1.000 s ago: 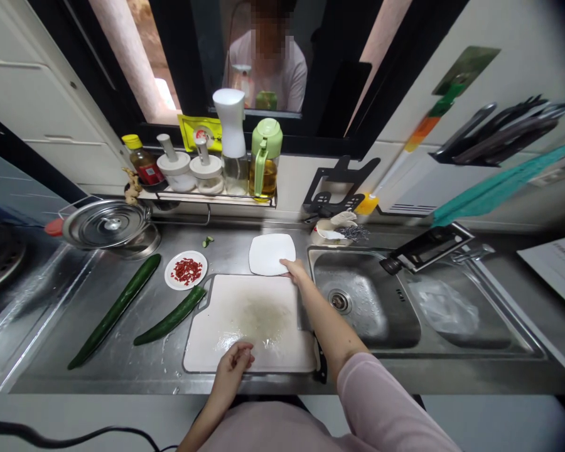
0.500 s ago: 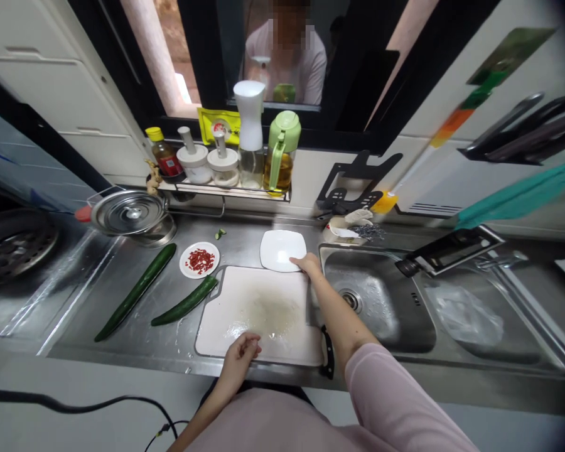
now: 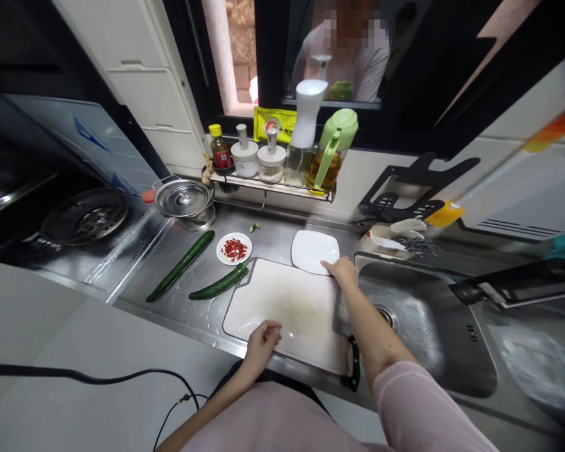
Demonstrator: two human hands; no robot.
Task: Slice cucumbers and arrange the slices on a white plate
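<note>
My right hand (image 3: pixel 343 271) grips the near right edge of a white square plate (image 3: pixel 313 248), thumb over the rim; the plate sits behind the cutting board. My left hand (image 3: pixel 263 342) is loosely closed, fingers curled, over the front edge of the wet white cutting board (image 3: pixel 263 289). Nothing shows in it. A knife with a black handle (image 3: pixel 355 364) lies at the board's right front corner, its blade not visible. To the left of the board are a cut cucumber (image 3: pixel 219 284), a longer whole cucumber (image 3: pixel 181 265) and a small plate of chopped red pieces (image 3: pixel 234 249).
Small green scraps (image 3: pixel 254 227) lie near the wall. A lidded steel pot (image 3: pixel 186 201) stands back left, by the stove (image 3: pixel 85 216). Above the counter, a rack (image 3: pixel 273 188) holds bottles and seasoning jars. On the right is a steel sink (image 3: pixel 405 314) with a dark tap (image 3: pixel 508 282).
My view has swung left, so everything appears shifted rightward. The right hand stays on the plate's edge and the left hand stays by the board's front edge.
</note>
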